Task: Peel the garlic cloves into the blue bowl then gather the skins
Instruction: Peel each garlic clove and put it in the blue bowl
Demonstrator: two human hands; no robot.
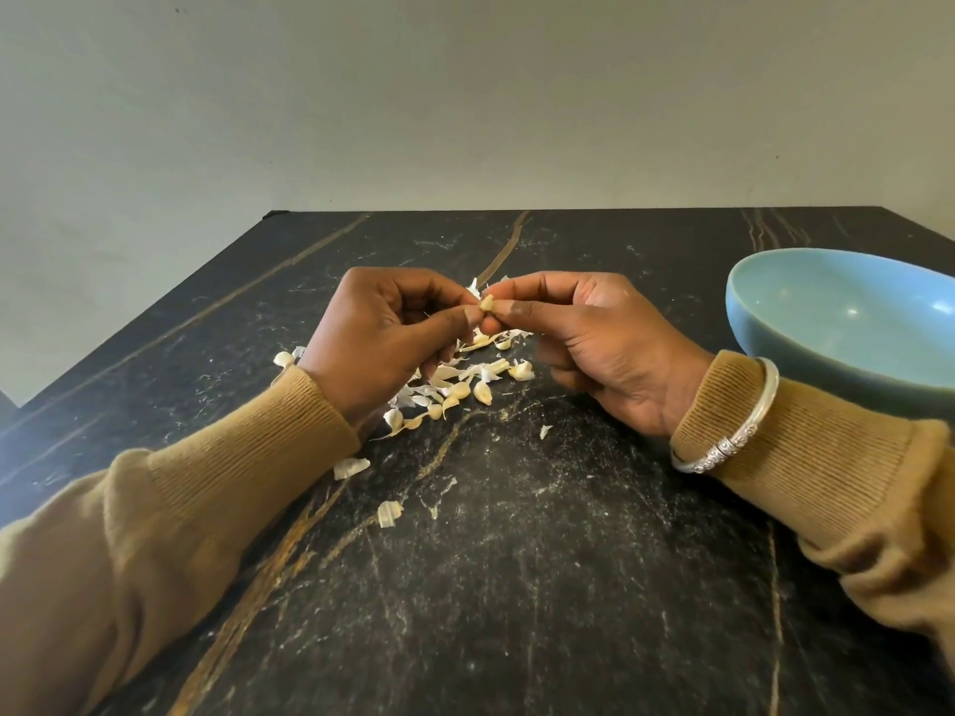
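We pinch a clove between the curled fingers of our left hand and right hand, raised over the tabletop. Beneath them lie scattered skins and other cloves. The bowl stands at the right, just beside our right wrist.

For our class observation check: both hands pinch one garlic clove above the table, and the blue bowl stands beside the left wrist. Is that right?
No. The head view shows the blue bowl beside the right wrist, not the left. The rest stands: the left hand and the right hand pinch one garlic clove above the table.
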